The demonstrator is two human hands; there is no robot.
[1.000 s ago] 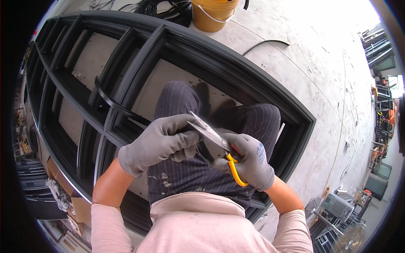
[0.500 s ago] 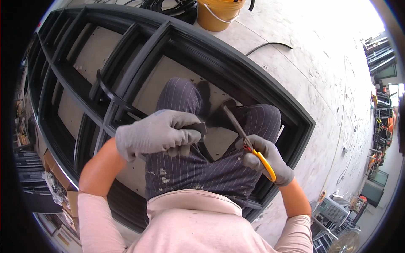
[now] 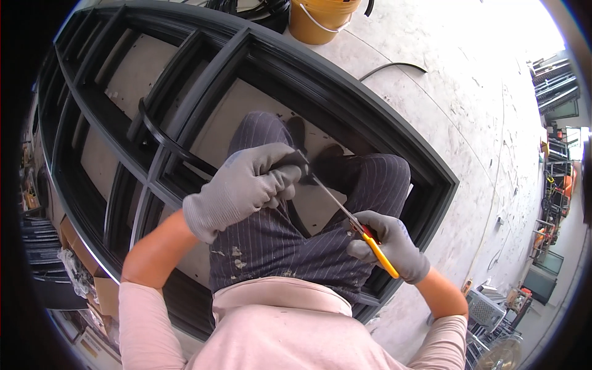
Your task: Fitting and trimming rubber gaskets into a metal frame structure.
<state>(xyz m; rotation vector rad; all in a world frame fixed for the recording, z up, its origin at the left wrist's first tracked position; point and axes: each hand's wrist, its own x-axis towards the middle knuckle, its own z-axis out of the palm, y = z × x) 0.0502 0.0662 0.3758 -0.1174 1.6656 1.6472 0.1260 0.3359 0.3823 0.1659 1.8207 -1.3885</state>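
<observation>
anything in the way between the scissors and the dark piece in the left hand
Nothing visible: the scissors in the right hand point toward the dark piece pinched in the left hand; whether they touch it is unclear.

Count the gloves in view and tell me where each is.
2: one on the left hand, which pinches a small dark piece; one on the right hand, which grips the yellow-handled scissors. Others could be hidden from this view.
</observation>
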